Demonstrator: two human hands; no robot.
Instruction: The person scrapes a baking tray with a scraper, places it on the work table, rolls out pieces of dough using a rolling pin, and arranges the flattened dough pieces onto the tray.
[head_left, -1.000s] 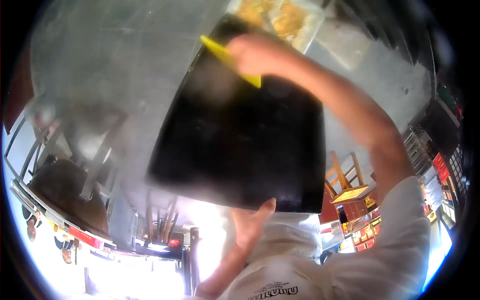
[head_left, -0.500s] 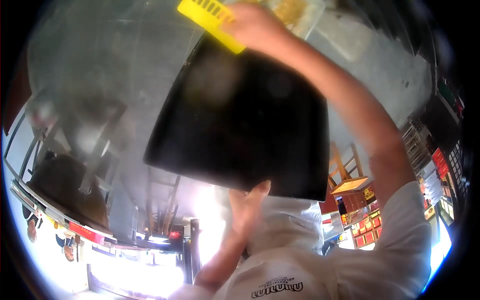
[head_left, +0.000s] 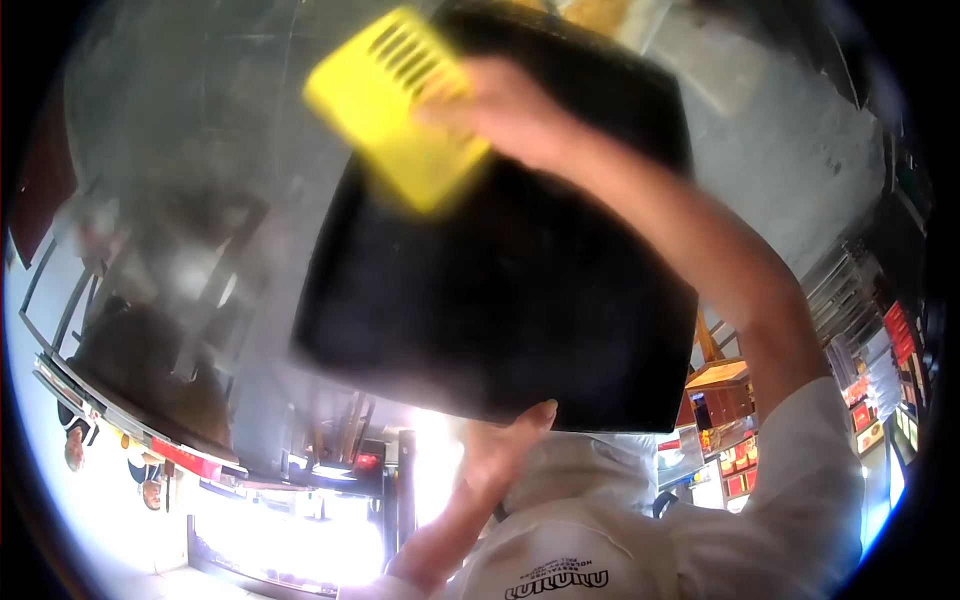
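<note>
A large black baking tray (head_left: 520,290) fills the middle of the view in front of my body. My left hand (head_left: 495,445) grips its near edge, the thumb over the rim and the other fingers mostly hidden underneath. My right hand (head_left: 500,110) is over the far left part of the tray, closed around a yellow slotted plastic piece (head_left: 385,110). Motion blurs that piece, so its exact kind is unclear, and whether it touches the tray cannot be told.
A grey metal surface (head_left: 250,100) spreads beyond and beside the tray. Something yellow-brown (head_left: 598,14) shows at the top. A wooden stool (head_left: 718,376) and red packages (head_left: 740,455) stand at the right. Other people (head_left: 75,440) are at the lower left.
My right hand has brought the yellow slotted piece nearer to me and turned more of its broad face into view. The tray and my left hand sit slightly lower and further right.
</note>
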